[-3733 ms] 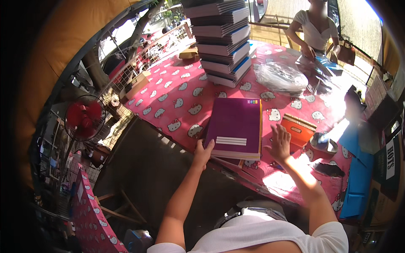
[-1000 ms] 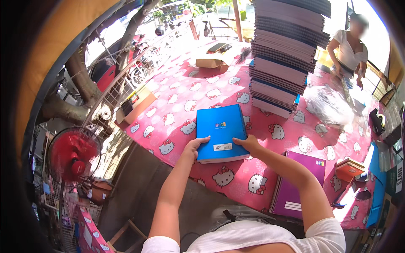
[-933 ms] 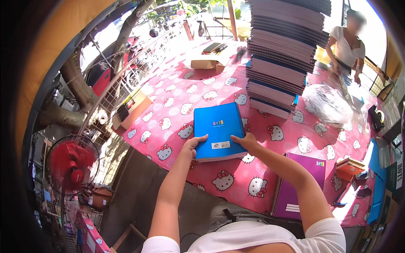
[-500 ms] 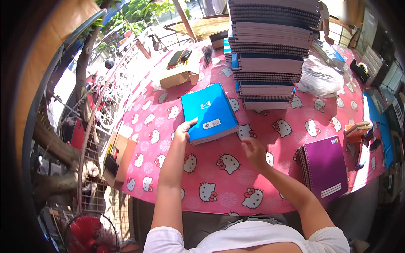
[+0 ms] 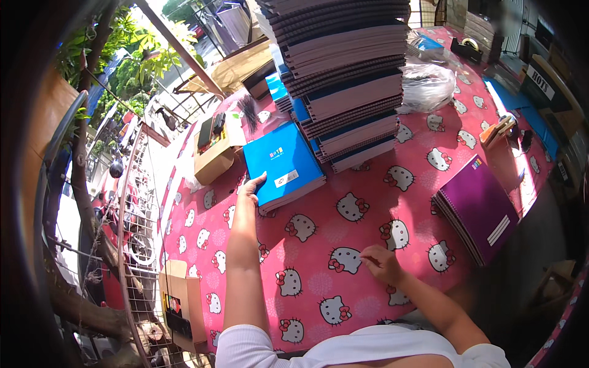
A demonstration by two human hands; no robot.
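Note:
A small pile of blue spiral notebooks [image 5: 281, 150] lies on the pink tablecloth, just left of a tall stack of notebooks [image 5: 350, 92]. My left hand [image 5: 250, 190] grips the blue pile at its near left corner, thumb on the top cover. The fingers below are partly hidden. My right hand [image 5: 383, 265] hovers over the cloth nearer my body, fingers curled in, with nothing visible in them. To its right lies a pile of purple spiral notebooks [image 5: 477, 205], tilted on the table.
An open cardboard box [image 5: 215, 161] with dark items stands beyond my left hand; another box [image 5: 184, 300] sits at the left edge. Clear plastic wrap [image 5: 427, 87] lies right of the tall stack. A tape dispenser [image 5: 467, 49] stands at the far right.
The view has turned. The blue notebooks, held by my left hand, are now closer to the tall stack. My right hand has drawn back toward me, and its fingers have curled in.

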